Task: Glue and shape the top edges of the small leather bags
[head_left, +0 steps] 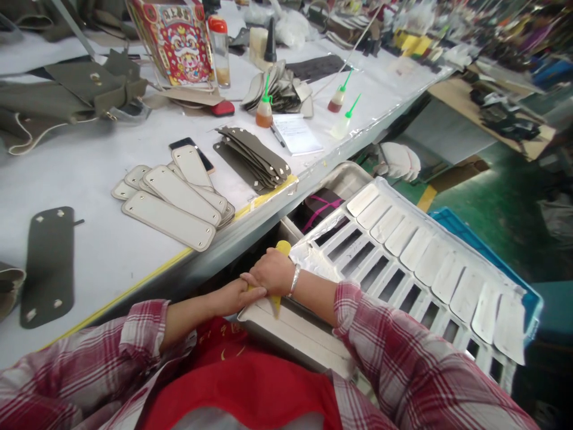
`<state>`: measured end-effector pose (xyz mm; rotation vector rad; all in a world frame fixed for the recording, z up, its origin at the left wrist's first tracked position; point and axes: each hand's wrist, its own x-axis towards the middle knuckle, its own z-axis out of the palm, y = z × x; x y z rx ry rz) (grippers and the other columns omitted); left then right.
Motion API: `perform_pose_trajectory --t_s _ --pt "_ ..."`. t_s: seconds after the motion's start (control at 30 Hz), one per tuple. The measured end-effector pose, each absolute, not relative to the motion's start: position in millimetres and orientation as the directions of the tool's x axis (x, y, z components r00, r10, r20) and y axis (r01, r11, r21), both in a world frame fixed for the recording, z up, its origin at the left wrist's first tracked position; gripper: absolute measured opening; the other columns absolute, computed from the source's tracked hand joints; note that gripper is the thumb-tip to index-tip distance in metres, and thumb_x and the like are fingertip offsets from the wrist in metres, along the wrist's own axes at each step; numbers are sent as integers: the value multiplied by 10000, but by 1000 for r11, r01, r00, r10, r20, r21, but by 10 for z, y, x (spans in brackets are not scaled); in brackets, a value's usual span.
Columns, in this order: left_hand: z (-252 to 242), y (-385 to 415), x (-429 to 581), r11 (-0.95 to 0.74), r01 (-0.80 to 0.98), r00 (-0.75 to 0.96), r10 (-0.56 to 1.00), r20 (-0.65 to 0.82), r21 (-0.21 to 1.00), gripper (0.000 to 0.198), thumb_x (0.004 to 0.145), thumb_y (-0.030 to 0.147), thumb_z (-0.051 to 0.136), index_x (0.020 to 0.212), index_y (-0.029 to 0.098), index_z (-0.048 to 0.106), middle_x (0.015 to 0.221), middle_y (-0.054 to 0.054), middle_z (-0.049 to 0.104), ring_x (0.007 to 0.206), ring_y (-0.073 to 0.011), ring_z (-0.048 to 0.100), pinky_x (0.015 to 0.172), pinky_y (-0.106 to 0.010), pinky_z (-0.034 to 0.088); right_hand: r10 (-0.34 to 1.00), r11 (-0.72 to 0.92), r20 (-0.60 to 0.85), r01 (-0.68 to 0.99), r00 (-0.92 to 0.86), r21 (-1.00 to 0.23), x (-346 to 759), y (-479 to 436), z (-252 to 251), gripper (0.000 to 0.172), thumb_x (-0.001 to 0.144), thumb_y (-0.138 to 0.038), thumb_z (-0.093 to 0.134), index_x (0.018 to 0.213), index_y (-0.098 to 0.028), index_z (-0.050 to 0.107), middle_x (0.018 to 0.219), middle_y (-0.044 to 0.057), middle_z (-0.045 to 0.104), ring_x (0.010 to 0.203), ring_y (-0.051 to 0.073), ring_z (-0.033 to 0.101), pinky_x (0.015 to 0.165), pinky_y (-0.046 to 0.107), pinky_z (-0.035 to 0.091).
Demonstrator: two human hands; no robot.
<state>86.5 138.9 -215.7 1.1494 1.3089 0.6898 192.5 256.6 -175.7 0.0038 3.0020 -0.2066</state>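
My right hand (274, 272), a bracelet at its wrist, is closed around a yellow tapered tool (283, 246); its rounded end shows above the fist and a narrow tip below. Pressed against that hand, my left hand (239, 294) has its fingers closed, and what lies inside them is hidden. Both are in front of my body, over a pale box-like surface (295, 334). On the table to the left lies a pile of light grey strap-shaped pieces (172, 215) with small holes at their ends. Behind it is a stack of dark olive pieces (255, 156).
A white slotted rack (385, 280) bearing rows of pale pieces (430, 257) stands right, above a blue crate (487, 251). Glue bottles with green nozzles (264, 110), a notepad (298, 134), a phone (192, 152) and a single olive piece (48, 266) lie on the white table (107, 251).
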Motion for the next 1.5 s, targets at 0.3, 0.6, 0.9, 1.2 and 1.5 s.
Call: perform_pose_trajectory --t_s 0.3,0.6,0.9,1.2,1.5 --pt "-2125 1586 974 223 154 291 921 -260 963 350 744 456 573 912 164 670 1036 -43 641 1013 -245 533 941 -303 362 241 939 -138 267 -961 -218 2279 2458 -1691 494 954 -376 241 804 -157 657 777 73 661 746 182 565 695 326 261" --pt "-1981 1476 763 303 99 128 941 -314 948 404 701 511 599 906 170 672 1008 -78 652 976 -252 562 858 -297 415 524 840 -298 542 -798 27 2730 2199 -1342 335 924 -350 323 1004 -204 614 814 88 650 748 226 587 644 318 342" --pt "-1744 880 896 639 -262 326 764 -558 723 712 751 734 283 1339 336 231 1082 -84 601 638 -206 645 609 -372 511 782 259 -315 741 -537 -620 3674 1519 -949 298 839 -403 452 743 -140 555 707 20 569 632 129 502 543 228 350" --pt "-1751 987 1113 594 -476 291 802 -522 648 695 720 766 266 1221 298 381 1099 -85 574 785 -254 623 658 -446 500 882 319 -42 659 -470 -681 3466 818 -1173 243 840 -319 476 687 -152 563 641 -19 527 601 100 460 558 214 317" --pt "-1905 910 1036 548 -579 376 837 -399 604 667 753 740 253 1232 299 400 1113 -74 570 904 -255 590 684 -411 496 948 -57 -181 419 -263 -906 2890 640 -1526 276 775 -397 534 639 -157 536 562 -21 540 509 100 487 451 195 350"
